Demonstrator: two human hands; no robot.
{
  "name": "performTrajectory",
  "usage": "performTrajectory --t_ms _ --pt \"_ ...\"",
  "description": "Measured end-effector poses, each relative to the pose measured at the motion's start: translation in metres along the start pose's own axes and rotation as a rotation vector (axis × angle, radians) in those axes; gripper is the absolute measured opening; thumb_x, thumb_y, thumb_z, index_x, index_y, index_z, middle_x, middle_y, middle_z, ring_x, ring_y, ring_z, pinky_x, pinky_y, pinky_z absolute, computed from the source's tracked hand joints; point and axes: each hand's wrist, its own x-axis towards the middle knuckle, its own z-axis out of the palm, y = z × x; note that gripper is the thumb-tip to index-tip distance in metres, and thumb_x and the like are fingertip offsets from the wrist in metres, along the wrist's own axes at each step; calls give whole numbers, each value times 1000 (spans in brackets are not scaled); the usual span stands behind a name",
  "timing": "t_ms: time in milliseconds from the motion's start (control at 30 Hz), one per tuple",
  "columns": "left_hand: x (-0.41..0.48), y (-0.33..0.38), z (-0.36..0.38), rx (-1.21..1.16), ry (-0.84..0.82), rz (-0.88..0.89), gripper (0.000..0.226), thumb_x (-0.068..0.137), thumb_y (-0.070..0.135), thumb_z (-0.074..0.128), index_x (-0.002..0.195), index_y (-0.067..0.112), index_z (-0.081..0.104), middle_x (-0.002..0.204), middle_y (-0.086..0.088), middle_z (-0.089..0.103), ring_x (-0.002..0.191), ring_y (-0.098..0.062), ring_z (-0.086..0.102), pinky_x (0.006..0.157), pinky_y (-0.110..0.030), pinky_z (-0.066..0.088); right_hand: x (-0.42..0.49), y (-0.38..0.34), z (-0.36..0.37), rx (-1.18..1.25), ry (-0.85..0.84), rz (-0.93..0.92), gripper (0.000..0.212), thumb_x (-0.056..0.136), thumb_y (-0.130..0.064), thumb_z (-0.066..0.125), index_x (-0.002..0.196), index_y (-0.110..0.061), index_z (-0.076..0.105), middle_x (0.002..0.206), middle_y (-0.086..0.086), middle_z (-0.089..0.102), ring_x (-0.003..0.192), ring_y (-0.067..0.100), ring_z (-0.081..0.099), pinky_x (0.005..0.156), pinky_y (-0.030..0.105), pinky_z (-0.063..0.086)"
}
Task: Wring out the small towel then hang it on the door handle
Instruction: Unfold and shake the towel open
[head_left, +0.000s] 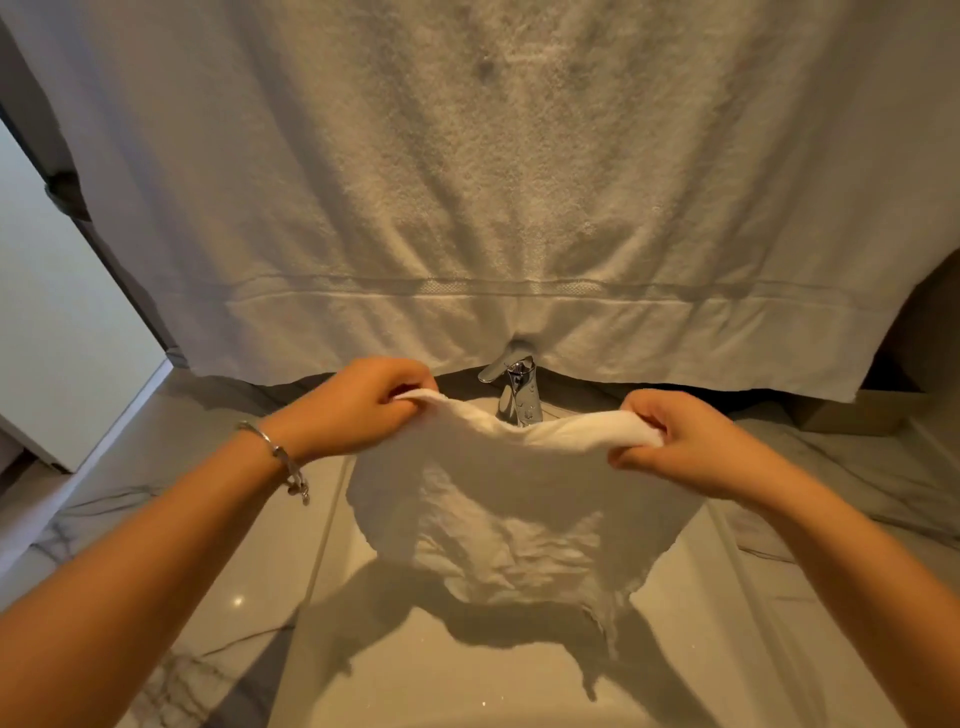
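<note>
A small white towel (511, 514) hangs spread out over the sink basin (467, 670), held up by its top edge. My left hand (358, 410) is shut on the towel's upper left corner. My right hand (685, 441) is shut on the upper right corner. The top edge sags between the two hands, just in front of the tap. The towel's lower edge droops in wrinkles above the basin and casts a shadow on it. No door handle shows in the head view.
A chrome tap (514, 389) stands behind the small towel. A large white towel (467, 182) hangs across the whole wall above the tap. Marble countertop (171, 519) flanks the sink on both sides. A pale door or panel (57, 312) is at the far left.
</note>
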Motion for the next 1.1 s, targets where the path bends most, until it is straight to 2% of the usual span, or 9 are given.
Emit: performTrajectory --t_ms 167,233,333,367,500,733,967,1033,1100 --pt "6 16 -40 140 782 353 23 78 8 46 91 6 65 83 -7 59 79 -18 52 70 -28 40 2 -18 -23 316 713 -335 22 77 -9 63 66 -20 47 59 -14 49 54 -5 44 48 8 32" --pt "4 17 -31 200 666 459 13 76 9 42 80 11 55 73 6 49 67 -11 43 61 -23 35 0 -20 -17 182 725 -448 13 75 -5 55 70 -15 48 65 -15 51 59 -1 47 52 13 37" --pt "-5 1 13 351 -223 158 11 87 13 47 79 20 50 73 5 50 73 -17 49 67 -32 41 -8 1 25 -303 -153 -189 13 80 -12 56 70 -19 51 72 -5 54 69 14 51 59 27 40" --pt "-6 -10 22 323 -277 87 11 90 13 46 84 19 53 81 1 55 78 -17 52 72 -32 43 -9 12 32 -306 -216 -140 15 80 -14 58 68 -21 51 70 -7 54 68 14 51 58 26 39" --pt "-7 -25 16 47 -3 67 15 91 15 47 88 21 61 88 0 63 82 -13 58 73 -31 48 -12 30 14 -57 111 -82 23 73 -19 69 63 -29 50 68 -9 56 66 4 54 55 20 40" --pt "-2 -17 11 130 101 127 14 89 18 53 91 17 67 90 -7 60 84 -18 55 80 -38 48 -17 21 -1 81 55 -42 21 68 -20 77 71 -23 57 71 -5 58 64 10 54 54 17 38" --pt "-14 33 -45 259 787 486 20 81 16 45 95 15 61 86 2 53 75 -8 46 69 -9 36 -53 -26 -33 -55 848 -554 15 77 -11 54 71 -20 45 65 -3 43 54 6 40 50 10 32" --pt "-9 35 -35 335 410 403 9 82 20 51 84 17 60 79 0 58 70 -13 52 67 -24 45 -50 -20 -26 -305 628 -487 13 74 -10 52 68 -19 43 64 1 49 58 12 46 53 21 40" --pt "-9 30 -7 396 -152 181 12 86 20 55 79 13 61 77 -4 63 71 -18 56 68 -35 46 -48 -3 -9 -471 51 -141 21 75 -11 53 63 -21 39 63 2 51 65 24 53 56 36 40"
